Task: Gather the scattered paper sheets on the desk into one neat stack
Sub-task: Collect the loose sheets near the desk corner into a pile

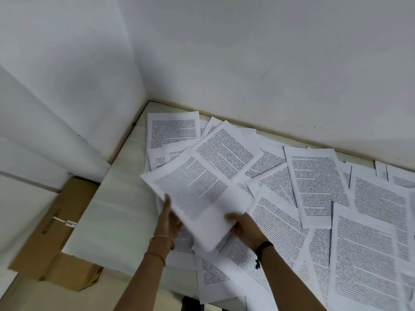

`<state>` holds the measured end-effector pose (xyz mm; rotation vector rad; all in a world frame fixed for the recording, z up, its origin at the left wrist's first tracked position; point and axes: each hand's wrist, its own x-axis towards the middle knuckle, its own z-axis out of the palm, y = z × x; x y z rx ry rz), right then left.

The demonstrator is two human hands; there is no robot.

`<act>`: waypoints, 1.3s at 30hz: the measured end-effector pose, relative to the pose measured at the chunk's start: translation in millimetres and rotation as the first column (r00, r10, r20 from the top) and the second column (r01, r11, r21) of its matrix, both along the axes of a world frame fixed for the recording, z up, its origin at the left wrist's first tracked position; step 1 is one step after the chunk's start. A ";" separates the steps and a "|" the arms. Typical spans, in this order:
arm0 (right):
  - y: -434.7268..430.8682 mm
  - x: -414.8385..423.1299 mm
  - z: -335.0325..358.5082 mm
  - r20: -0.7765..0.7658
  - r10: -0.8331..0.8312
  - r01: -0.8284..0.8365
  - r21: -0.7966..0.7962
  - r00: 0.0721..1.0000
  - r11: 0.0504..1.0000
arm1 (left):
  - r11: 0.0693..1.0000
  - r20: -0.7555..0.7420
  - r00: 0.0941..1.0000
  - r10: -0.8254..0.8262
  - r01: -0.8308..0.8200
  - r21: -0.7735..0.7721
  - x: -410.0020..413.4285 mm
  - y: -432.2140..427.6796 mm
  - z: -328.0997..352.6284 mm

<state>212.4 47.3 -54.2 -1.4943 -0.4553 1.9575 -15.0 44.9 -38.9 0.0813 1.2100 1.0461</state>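
Between the left grip (pixel 168 217) and the right grip (pixel 243 227), a bundle (pixel 202 191) of printed sheets is held above the desk (pixel 116 209). The bundle is tilted, with its far corner pointing away from the person.

Left grip: the thumb lies on the upper face at the bundle's left edge. The fingers are underneath and hidden. Two thin bangles (pixel 161 240) sit on the wrist behind this grip.

Right grip: the fingers curl round the bundle's near right edge. This area is blurred, so finger detail cannot be read. A dark band (pixel 263 246) sits on the wrist behind this grip.

Both grips are closed on the bundle.

Loose sheets (pixel 318 187) lie flat on the desk beyond, beneath and to the right of the grips. They overlap one another at mixed angles and run to the right frame edge. One page (pixel 174 129) lies beyond the left grip, near the desk's far corner and close to the wall (pixel 247 52). Further sheets lie nearer the person than the right grip and reach the lower frame edge.

To the left of the left grip, a pale strip of desk surface shows. Further left and lower, a cardboard box (pixel 56 221) stands beside the desk. A white label strip crosses its top face.
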 end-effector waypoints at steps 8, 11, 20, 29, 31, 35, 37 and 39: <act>18.9 -57.8 14.1 0.336 0.211 -0.265 0.121 0.918 0.957 | 0.986 -0.674 0.721 -0.162 0.097 -0.133 -72.2 -21.4 -4.8; 17.2 -80.9 4.3 0.592 0.220 -0.441 0.258 0.775 0.859 | 0.977 -0.747 0.640 -0.183 0.035 -0.209 -119.4 -33.9 6.4; -27.0 -160.1 -30.5 0.967 0.198 -0.987 -0.156 -0.161 -0.041 | 0.953 -0.856 0.491 -0.161 -0.149 -0.265 -179.2 -78.9 25.1; 1.6 -159.4 -15.2 0.970 0.069 -0.949 -0.244 -0.235 0.199 | 0.960 -0.868 0.449 -0.213 -0.070 -0.272 -176.9 -77.3 21.5; 17.8 -147.9 -9.8 0.993 0.059 -0.949 -0.112 -0.099 0.293 | 0.965 -0.872 0.442 -0.210 -0.050 -0.257 -175.2 -73.8 17.8; 35.2 -122.7 -1.4 0.990 -0.014 -0.827 0.124 0.139 0.549 | 0.943 -0.872 0.405 -0.273 -0.067 -0.326 -171.7 -64.3 11.9; 36.1 -114.4 3.4 0.985 -0.069 -0.787 0.170 0.160 0.593 | 0.925 -0.870 0.378 -0.318 -0.077 -0.372 -171.5 -60.7 4.6; 34.5 -109.9 7.2 0.982 -0.103 -0.755 0.186 0.156 0.629 | 0.903 -0.863 0.335 -0.378 -0.070 -0.423 -170.6 -55.4 -1.8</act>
